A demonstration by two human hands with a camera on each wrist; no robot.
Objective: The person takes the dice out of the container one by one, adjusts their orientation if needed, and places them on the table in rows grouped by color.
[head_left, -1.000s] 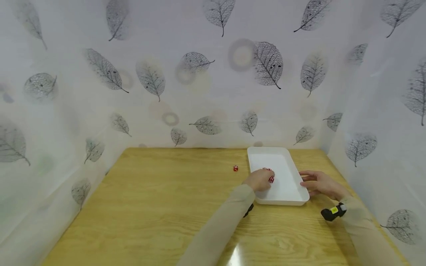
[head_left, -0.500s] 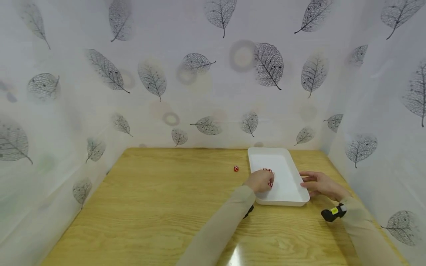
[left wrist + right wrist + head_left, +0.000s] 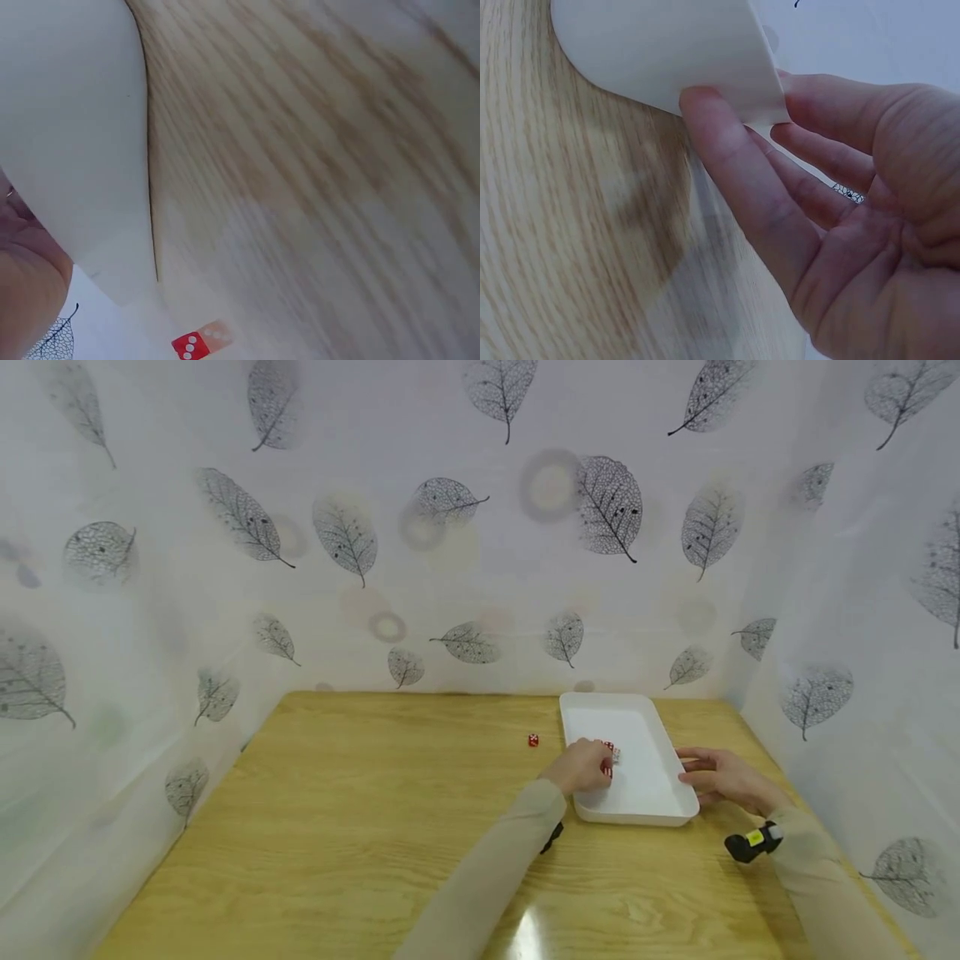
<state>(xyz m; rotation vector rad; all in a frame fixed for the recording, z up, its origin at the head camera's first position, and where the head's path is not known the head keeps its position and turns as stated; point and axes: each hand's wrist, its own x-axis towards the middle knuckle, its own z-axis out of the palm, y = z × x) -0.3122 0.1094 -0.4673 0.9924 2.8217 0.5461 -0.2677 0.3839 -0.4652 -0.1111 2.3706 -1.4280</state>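
A white tray lies on the wooden table. My left hand reaches over its left wall, and its fingers and thumb pinch a red die low inside. Just beyond the fingertips sit another red die and a pale die, partly covered by the hand. In the left wrist view, the tray's outer wall hides most of that hand. My right hand rests against the tray's right side with fingers extended; the right wrist view shows its fingertips touching the wall near a corner.
One more red die lies on the wooden table, left of the tray; it shows in the left wrist view too. A pale leaf-patterned curtain stands around the back and both sides.
My left hand has drawn back slightly left inside the tray with the red die at its fingers, uncovering more of the pale die. The right hand keeps its place on the tray.
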